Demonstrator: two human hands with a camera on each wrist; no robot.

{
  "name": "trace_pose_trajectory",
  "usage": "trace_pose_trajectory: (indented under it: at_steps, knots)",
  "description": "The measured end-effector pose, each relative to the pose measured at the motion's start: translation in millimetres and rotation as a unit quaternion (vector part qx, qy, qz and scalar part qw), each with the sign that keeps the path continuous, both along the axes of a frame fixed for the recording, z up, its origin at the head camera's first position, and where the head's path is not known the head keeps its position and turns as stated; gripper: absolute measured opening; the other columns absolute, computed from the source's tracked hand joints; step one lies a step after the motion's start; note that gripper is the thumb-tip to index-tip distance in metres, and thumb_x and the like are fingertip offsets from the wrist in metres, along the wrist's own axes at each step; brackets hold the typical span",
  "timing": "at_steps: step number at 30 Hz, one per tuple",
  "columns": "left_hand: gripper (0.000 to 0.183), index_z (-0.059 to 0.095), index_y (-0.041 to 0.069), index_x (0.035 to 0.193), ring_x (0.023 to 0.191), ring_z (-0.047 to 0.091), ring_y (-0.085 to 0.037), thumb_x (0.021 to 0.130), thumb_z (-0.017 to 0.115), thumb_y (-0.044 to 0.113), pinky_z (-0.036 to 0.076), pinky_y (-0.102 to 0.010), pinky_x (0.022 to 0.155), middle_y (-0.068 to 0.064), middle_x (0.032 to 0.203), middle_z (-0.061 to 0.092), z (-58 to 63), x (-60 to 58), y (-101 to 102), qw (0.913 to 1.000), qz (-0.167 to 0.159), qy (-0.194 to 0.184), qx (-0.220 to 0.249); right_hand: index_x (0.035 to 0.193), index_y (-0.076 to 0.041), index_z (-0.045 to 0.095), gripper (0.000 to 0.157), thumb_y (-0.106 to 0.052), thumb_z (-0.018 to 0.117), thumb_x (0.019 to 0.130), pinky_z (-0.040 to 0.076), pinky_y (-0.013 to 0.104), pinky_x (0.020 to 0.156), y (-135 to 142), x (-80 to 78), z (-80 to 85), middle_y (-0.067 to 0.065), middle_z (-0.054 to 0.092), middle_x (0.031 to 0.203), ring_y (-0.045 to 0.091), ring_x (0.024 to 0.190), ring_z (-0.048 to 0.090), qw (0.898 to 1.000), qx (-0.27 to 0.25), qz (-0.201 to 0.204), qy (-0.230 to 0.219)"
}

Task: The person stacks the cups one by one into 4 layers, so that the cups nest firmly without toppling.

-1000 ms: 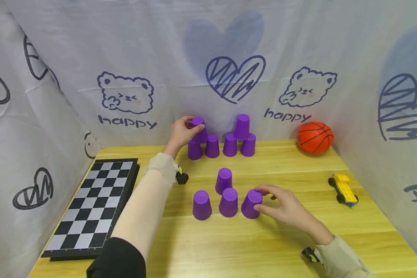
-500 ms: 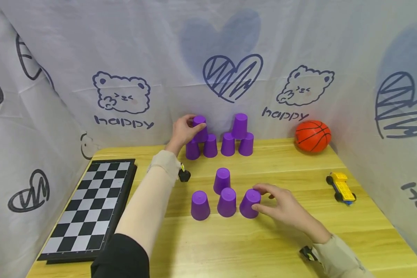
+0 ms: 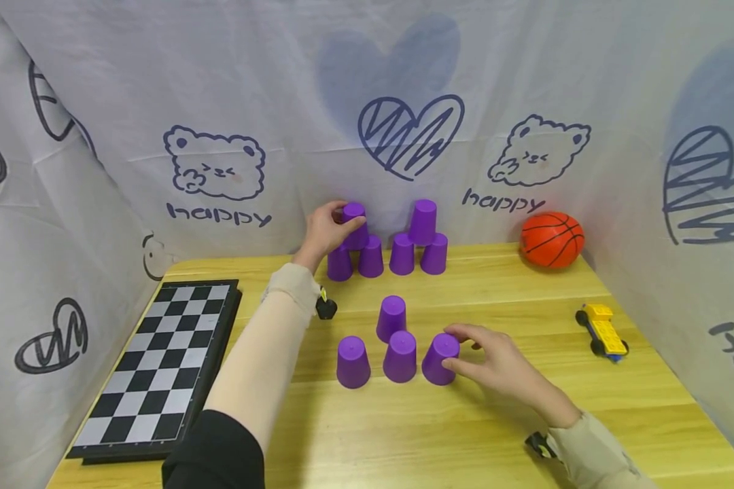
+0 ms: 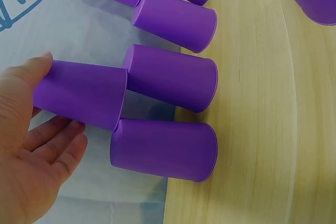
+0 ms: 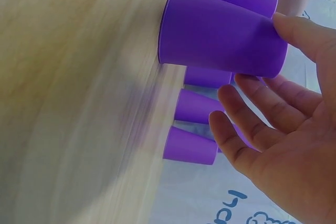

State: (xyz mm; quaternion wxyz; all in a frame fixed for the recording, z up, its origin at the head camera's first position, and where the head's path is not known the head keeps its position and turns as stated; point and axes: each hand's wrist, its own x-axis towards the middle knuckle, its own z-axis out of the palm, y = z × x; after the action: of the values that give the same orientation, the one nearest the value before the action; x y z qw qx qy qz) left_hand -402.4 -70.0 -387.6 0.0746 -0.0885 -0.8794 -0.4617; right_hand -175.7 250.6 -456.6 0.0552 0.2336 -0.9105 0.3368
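Note:
My left hand (image 3: 325, 234) pinches an upside-down purple plastic cup (image 4: 81, 92) between thumb and fingers. This cup sits over two lower cups, its rim overlapping the tops of the left one (image 4: 165, 149) and the right one (image 4: 173, 78). Beside them, another cup (image 3: 423, 223) tops a second pair at the back of the table. Nearer the front, my right hand (image 3: 495, 360) holds a purple cup (image 3: 438, 360) by its upper part, thumb on one side and fingers on the other. To its left stand two cups in line, with one cup (image 3: 391, 318) just behind.
A checkered board (image 3: 159, 360) lies along the left side of the wooden table (image 3: 367, 435). At the right are an orange basketball (image 3: 552, 239) and a yellow toy car (image 3: 602, 331). A patterned white cloth (image 3: 293, 102) hangs behind the table.
The cup in my left hand has shifted slightly right over the two lower cups. My right hand keeps its hold on the front cup. The head view has moved a little.

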Motion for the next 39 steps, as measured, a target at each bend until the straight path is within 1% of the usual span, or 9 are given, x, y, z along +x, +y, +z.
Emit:
trace_pose_trajectory:
  at_steps: [9, 14, 17, 20, 24, 27, 30, 34, 39]
  knots:
    - [0.062, 0.06, 0.004, 0.143, 0.118, 0.068, -0.034, 0.095, 0.079, 0.037, 0.058, -0.045, 0.103, -0.02, 0.129, 0.071, -0.4, -1.0, -2, 0.9999, -0.007, -0.001, -0.01, 0.132, -0.008, 0.07, 0.048, -0.027, 0.085, 0.091, 0.061, 0.046, 0.09, -1, 0.1, -0.1, 0.002, 0.077, 0.123, 0.021, 0.105, 0.071, 1.0, 0.002, 0.0, 0.004]
    - [0.071, 0.053, 0.006, 0.152, 0.122, 0.066, -0.033, 0.095, 0.079, 0.041, 0.057, -0.045, 0.105, -0.02, 0.134, 0.068, -1.5, 1.4, -7, 0.9997, -0.009, -0.014, -0.018, 0.132, -0.008, 0.07, 0.048, -0.027, 0.084, 0.091, 0.062, 0.046, 0.09, -3, 1.0, -1.1, 0.001, 0.077, 0.123, 0.021, 0.105, 0.071, 1.0, 0.002, 0.001, -0.001]
    - [0.08, 0.044, 0.01, 0.158, 0.132, 0.061, -0.034, 0.095, 0.078, 0.044, 0.053, -0.047, 0.112, -0.02, 0.145, 0.062, 3.5, 5.7, -10, 0.9997, -0.011, -0.021, -0.012, 0.131, -0.007, 0.07, 0.046, -0.027, 0.084, 0.092, 0.062, 0.047, 0.089, -4, 1.3, -1.3, 0.002, 0.078, 0.122, 0.022, 0.104, 0.072, 1.0, 0.0, 0.005, 0.006]
    - [0.083, 0.039, 0.013, 0.161, 0.14, 0.056, -0.036, 0.095, 0.077, 0.046, 0.049, -0.049, 0.116, -0.021, 0.153, 0.055, 11.9, 10.7, -13, 0.9998, -0.013, -0.011, -0.007, 0.13, -0.008, 0.07, 0.044, -0.026, 0.084, 0.092, 0.062, 0.047, 0.089, -4, -0.1, 0.2, 0.002, 0.078, 0.12, 0.022, 0.104, 0.072, 1.0, 0.0, 0.006, 0.007]
    - [0.083, 0.036, 0.013, 0.163, 0.14, 0.056, -0.038, 0.097, 0.075, 0.044, 0.05, -0.052, 0.116, -0.024, 0.152, 0.056, 21.6, 20.7, -20, 0.9995, -0.023, 0.017, -0.009, 0.129, -0.009, 0.069, 0.043, -0.026, 0.083, 0.093, 0.061, 0.045, 0.09, -4, -4.2, 8.8, 0.002, 0.077, 0.12, 0.022, 0.105, 0.07, 1.0, 0.005, 0.003, 0.002]
    - [0.079, 0.038, 0.012, 0.162, 0.137, 0.059, -0.04, 0.098, 0.073, 0.041, 0.051, -0.053, 0.114, -0.026, 0.15, 0.057, 25.8, 32.5, -28, 0.9983, -0.036, 0.045, -0.006, 0.13, -0.007, 0.068, 0.044, -0.026, 0.082, 0.093, 0.06, 0.046, 0.09, -3, -11.3, 23.1, 0.004, 0.077, 0.121, 0.024, 0.106, 0.069, 1.0, 0.009, -0.001, 0.008]
    - [0.072, 0.043, 0.009, 0.158, 0.133, 0.061, -0.041, 0.099, 0.073, 0.037, 0.052, -0.053, 0.112, -0.026, 0.145, 0.06, 28.5, 48.2, -35, 0.9959, -0.047, 0.077, 0.0, 0.13, -0.004, 0.068, 0.045, -0.024, 0.082, 0.092, 0.06, 0.047, 0.09, -5, -24.0, 43.4, 0.008, 0.077, 0.121, 0.027, 0.107, 0.069, 1.0, 0.006, -0.004, 0.028]
    - [0.062, 0.05, 0.007, 0.151, 0.128, 0.064, -0.039, 0.1, 0.072, 0.032, 0.055, -0.051, 0.108, -0.024, 0.138, 0.066, 31.0, 73.6, -39, 0.992, -0.067, 0.106, -0.01, 0.133, -0.005, 0.066, 0.047, -0.027, 0.08, 0.094, 0.057, 0.049, 0.094, -11, -45.5, 74.5, 0.012, 0.074, 0.127, 0.029, 0.112, 0.068, 0.999, 0.004, -0.014, 0.037]
    - [0.049, 0.059, 0.007, 0.142, 0.12, 0.07, -0.033, 0.1, 0.073, 0.029, 0.06, -0.046, 0.102, -0.019, 0.13, 0.073, 25.0, 109.1, -38, 0.9858, -0.113, 0.122, -0.022, 0.136, -0.003, 0.063, 0.049, -0.028, 0.078, 0.096, 0.053, 0.051, 0.101, -20, -76.5, 104.5, 0.016, 0.07, 0.133, 0.033, 0.119, 0.063, 0.999, -0.009, -0.022, 0.033]
